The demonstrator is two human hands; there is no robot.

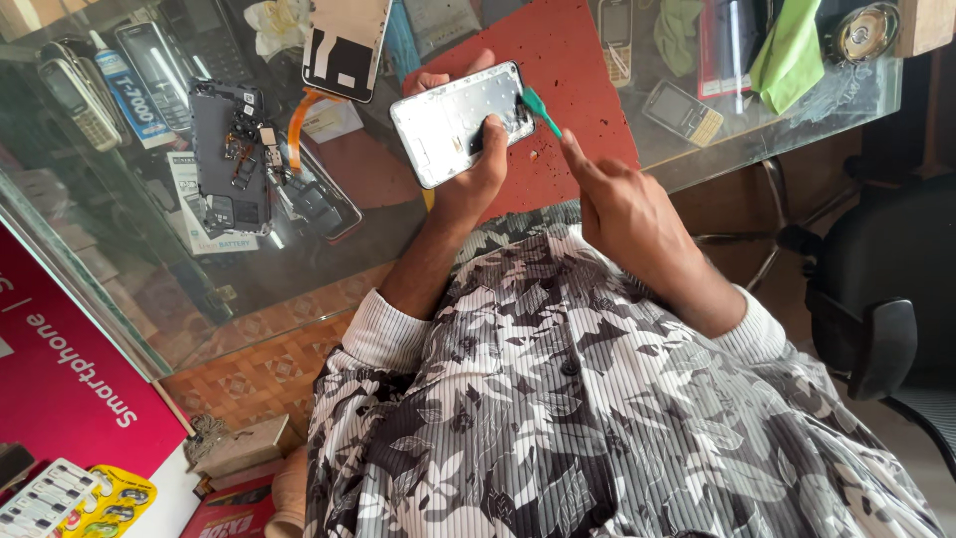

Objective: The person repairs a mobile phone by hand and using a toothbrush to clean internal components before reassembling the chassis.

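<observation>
Holding white phone frame (456, 122) in left hand (476, 174), right hand (622, 204) pinching green pry tool (541, 111), magenta sign (60, 384) lower left

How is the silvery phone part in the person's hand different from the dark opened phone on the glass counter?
The silvery phone frame is pale and nearly bare; the dark opened phone is crowded with parts. The frame is held up in the left hand, while the dark phone lies on the glass counter. Both are flat rectangles.

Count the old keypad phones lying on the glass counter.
4 that I can make out: two side by side at the far left edge, one at the top beside the red mat, one gold-keyed to the right of it. Clutter may hide more.
</observation>
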